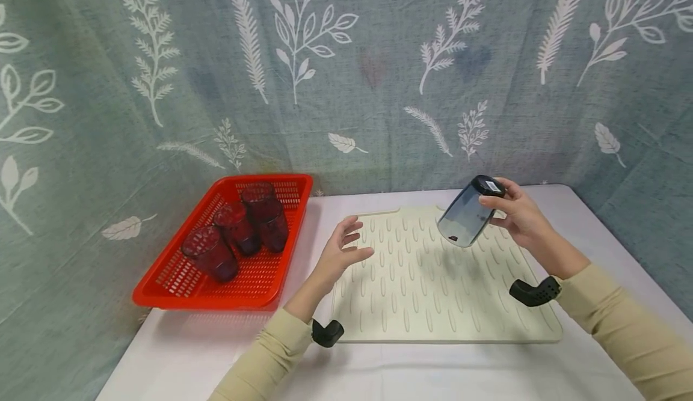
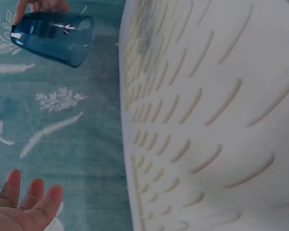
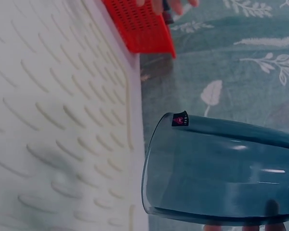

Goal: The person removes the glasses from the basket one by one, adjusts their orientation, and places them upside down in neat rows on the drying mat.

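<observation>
A bluish glass tumbler is held by my right hand near its dark base, tilted with its mouth down and to the left, above the cream ridged mat. In the right wrist view the tumbler shows a small dark label at its rim. My left hand hovers over the mat's left edge, fingers spread and loosely bent, holding nothing. From the left wrist camera, the fingertips of that hand appear apart from the tumbler.
A red plastic basket stands at the left with several tumblers leaning inside it. The mat lies on a white-covered table. A patterned green-grey curtain hangs behind and along the sides.
</observation>
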### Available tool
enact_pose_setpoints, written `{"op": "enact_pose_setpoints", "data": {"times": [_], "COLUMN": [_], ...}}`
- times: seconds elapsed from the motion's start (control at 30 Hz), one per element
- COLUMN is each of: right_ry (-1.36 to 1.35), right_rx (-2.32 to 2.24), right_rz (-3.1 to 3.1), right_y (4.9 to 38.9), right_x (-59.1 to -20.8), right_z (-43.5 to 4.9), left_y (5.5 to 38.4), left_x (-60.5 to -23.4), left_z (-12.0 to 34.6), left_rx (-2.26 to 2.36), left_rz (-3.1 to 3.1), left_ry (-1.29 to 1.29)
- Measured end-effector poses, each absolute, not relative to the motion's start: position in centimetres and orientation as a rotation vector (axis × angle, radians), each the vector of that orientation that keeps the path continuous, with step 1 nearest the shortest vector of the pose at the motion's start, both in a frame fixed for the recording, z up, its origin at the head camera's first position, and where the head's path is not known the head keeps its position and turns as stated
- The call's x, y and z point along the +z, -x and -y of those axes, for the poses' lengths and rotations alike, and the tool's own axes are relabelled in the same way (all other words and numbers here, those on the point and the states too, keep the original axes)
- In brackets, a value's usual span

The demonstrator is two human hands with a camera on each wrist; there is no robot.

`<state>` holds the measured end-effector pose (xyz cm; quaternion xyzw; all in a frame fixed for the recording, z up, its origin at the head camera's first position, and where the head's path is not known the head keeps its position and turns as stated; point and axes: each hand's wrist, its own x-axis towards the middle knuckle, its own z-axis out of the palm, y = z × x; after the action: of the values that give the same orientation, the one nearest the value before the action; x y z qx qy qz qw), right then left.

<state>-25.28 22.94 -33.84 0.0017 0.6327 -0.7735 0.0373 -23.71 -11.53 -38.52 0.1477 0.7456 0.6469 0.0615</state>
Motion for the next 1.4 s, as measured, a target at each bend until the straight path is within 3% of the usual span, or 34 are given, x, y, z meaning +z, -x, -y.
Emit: {"op": "enact_pose_setpoints", "data": {"times": [0.2,0.73,1.4], "right_ry": [-0.025,-0.091,-0.247], "right_rx": [-2.331,-2.091,-1.981], "right_rz": [-2.014,-2.303,-2.396], "right_y": [25.7,27.2,28.9], "right_x": [-33.7,-33.7,-34.7], "right_z": [-23.6,-24.6,-26.8], "left_y": [23.5,24.1,25.2], "left_x": [-36.2,-32.7,-31.6], "left_z": [12.8,17.7,23.8], "left_rx": [1.924,1.863,1.534], "left_rz": [-2.360,-2.525,-2.800], "left_ry": [-0.482,-0.261,-0.026]}}
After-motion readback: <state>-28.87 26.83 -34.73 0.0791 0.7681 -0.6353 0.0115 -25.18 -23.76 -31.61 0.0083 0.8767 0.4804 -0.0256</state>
